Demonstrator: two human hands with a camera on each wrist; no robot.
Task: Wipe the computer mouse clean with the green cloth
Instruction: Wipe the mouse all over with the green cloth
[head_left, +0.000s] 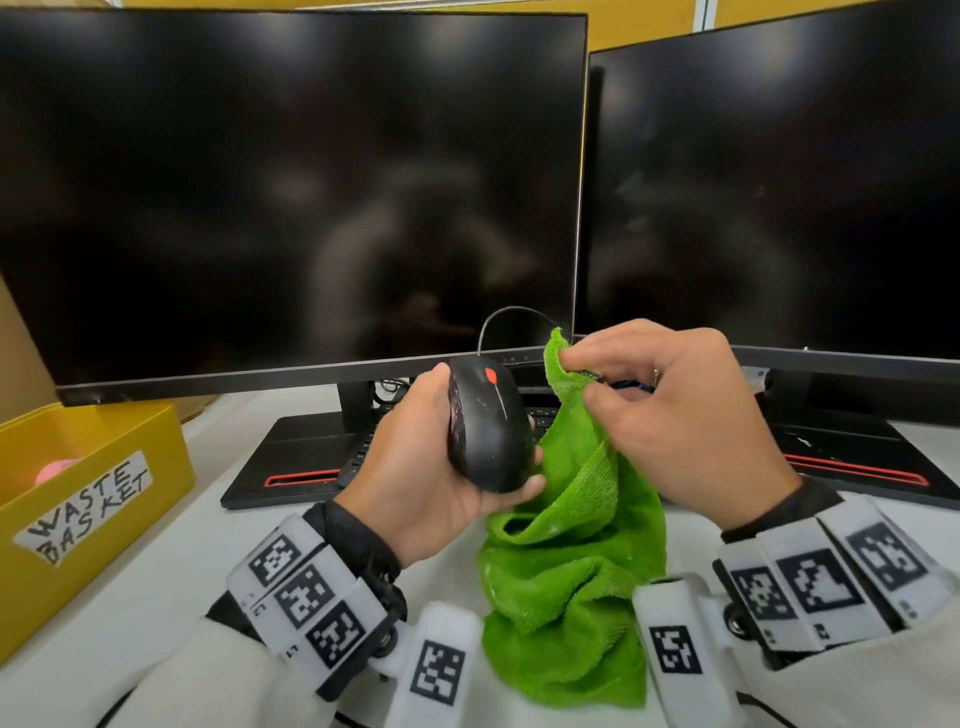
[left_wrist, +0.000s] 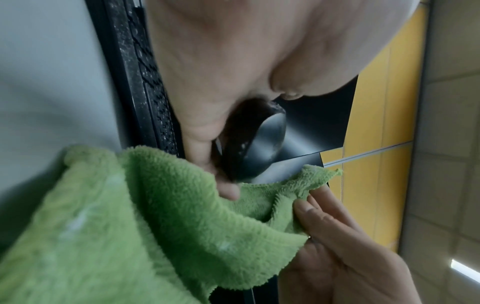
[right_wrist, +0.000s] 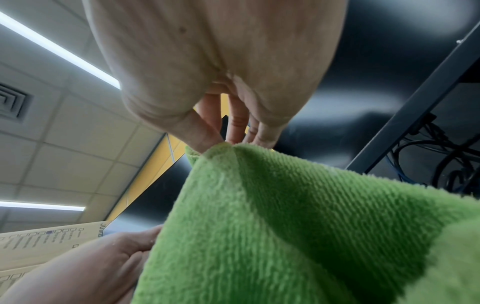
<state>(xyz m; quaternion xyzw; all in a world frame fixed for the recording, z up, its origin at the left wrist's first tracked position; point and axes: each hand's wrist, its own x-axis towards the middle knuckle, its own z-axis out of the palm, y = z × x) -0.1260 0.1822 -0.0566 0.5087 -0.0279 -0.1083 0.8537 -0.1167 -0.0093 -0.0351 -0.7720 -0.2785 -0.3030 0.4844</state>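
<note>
- Left hand (head_left: 415, 467) grips the black computer mouse (head_left: 485, 426) off the surface (head_left: 156, 597), thumb on its left side, fingers curled under; buttons and red scroll wheel face up.
- Mouse cable (head_left: 511, 317) arcs up in front of the left monitor (head_left: 291, 192).
- Right hand (head_left: 675, 410) pinches the top corner of the green cloth (head_left: 571, 571) between thumb and fingertips, just right of the mouse.
- Cloth hangs from that pinch; lower part bunches on the surface between the wrists, touching the left fingertips.
- Keyboard (head_left: 363, 447) sits behind the hands.
- Right monitor (head_left: 779, 197) dark too.
- Yellow box (head_left: 104, 493) labelled "WASTE BASKET" at far left.
</note>
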